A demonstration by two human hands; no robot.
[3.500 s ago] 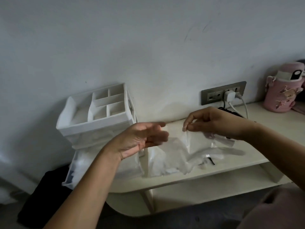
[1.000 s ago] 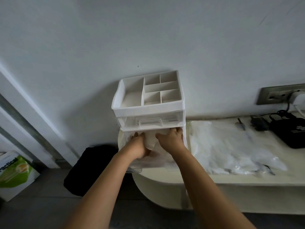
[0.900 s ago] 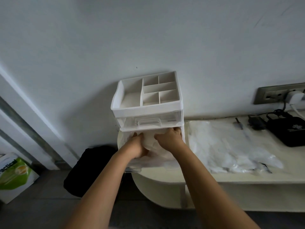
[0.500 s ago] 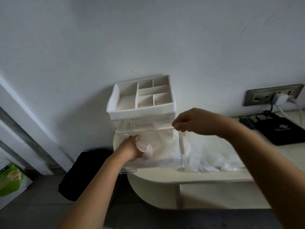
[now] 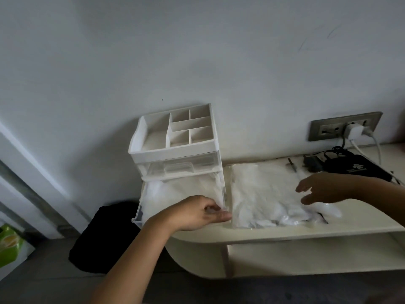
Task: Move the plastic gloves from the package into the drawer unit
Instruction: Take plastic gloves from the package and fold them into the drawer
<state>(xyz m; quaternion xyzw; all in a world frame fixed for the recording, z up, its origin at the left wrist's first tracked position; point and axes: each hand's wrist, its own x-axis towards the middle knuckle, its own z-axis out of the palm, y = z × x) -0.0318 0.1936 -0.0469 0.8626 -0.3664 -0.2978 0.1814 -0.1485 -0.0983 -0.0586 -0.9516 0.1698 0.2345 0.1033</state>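
Observation:
The white drawer unit (image 5: 175,150) stands at the left end of the table, against the wall. Its clear lower drawer (image 5: 140,207) is pulled out and holds a pile of thin plastic gloves (image 5: 182,189). My left hand (image 5: 197,212) is at the drawer's front right corner, fingers curled over the rim and thumb along the front. The clear package of gloves (image 5: 263,194) lies flat on the table just right of the unit. My right hand (image 5: 324,189) hovers over the package's right part, fingers relaxed and spread, holding nothing.
A wall socket with a white charger (image 5: 355,132) and a black pouch (image 5: 355,167) with cables sit at the back right. A small tool (image 5: 292,164) lies behind the package. A black bag (image 5: 105,235) and a green bag (image 5: 8,244) are on the floor.
My right hand left the drawer and swung right, over the package. My left hand slid from the gloves in the drawer to its front right corner.

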